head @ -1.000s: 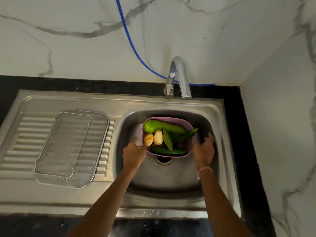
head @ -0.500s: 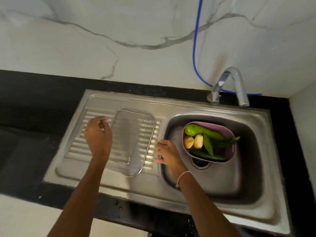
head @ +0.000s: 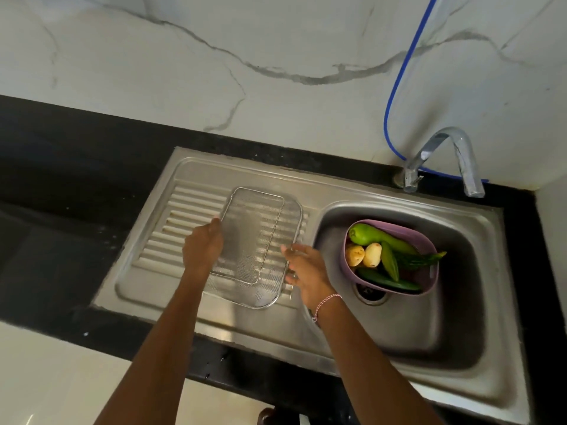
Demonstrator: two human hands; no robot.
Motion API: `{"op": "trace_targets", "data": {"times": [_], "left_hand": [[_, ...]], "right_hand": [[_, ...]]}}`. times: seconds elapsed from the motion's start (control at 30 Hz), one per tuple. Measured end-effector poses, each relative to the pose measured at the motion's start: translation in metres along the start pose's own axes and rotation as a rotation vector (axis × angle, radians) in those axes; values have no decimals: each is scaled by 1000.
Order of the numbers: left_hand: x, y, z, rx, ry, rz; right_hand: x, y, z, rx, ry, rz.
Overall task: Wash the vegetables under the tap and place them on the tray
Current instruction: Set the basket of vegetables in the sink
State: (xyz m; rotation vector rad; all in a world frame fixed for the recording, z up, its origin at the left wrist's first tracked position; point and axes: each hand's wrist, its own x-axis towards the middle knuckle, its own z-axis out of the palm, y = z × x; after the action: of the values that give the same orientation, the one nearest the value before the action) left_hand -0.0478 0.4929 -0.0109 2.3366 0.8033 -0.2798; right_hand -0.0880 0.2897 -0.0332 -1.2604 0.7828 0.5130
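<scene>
So both hands were on the mesh tray [head: 251, 228], which sat flat on the ribbed draining board [head: 184, 210] just left of the sink basin [head: 429, 317]. The left hand [head: 202, 250] was at the tray's left edge with its fingers [head: 215, 223] curled down onto the rim, gripping it as far as I could see, with the back of the hand facing the camera. The right hand [head: 306, 271] was at the tray's right edge, fingers [head: 290, 279] spread and fairly straight, tips just touching the wire rim rather than wrapped around it. That wrist had a thin bracelet [head: 328, 302] on it.

The vegetables [head: 390, 262] were all in a purple basket [head: 399, 230] standing inside the basin, right above the drain hole. A long green gourd [head: 368, 236] lay across the far side, two potatoes [head: 355, 255] sat side by side at the left, and a dark cucumber [head: 386, 282] lay along the near edge. A spiky dark green one stuck out over the basket's right rim, and I couldn't tell what it was.

The tap [head: 445, 157] stood behind the basin at the back, its spout arching toward the right and well apart from both hands. A blue hose [head: 395, 87] ran down the marble wall [head: 214, 56] and behind the tap's base. The whole steel sink unit was set into a black worktop [head: 61, 179].
</scene>
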Motion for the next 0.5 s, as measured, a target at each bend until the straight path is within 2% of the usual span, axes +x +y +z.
{"op": "trace_targets", "data": {"times": [0.13, 0.2, 0.27, 0.37, 0.47, 0.5], "left_hand": [[-16, 13, -3, 18, 12, 38], [-27, 24, -4, -74, 20, 22], [-35, 32, -5, -422, -22, -30], [-39, 40, -15, -993, -129, -90], [-27, 20, -29, -1354, -311, -109], [-20, 8, -32, -1397, -397, -108]], "right_hand": [[-15, -19, 3, 137, -49, -82], [-27, -41, 2, 173, -96, -190], [-44, -72, -2, 50, -164, -386], [-60, -117, -18, -277, -290, -725], [-56, -141, -38, -614, -352, -885], [-49, -142, -43, -732, -346, -942]]}}
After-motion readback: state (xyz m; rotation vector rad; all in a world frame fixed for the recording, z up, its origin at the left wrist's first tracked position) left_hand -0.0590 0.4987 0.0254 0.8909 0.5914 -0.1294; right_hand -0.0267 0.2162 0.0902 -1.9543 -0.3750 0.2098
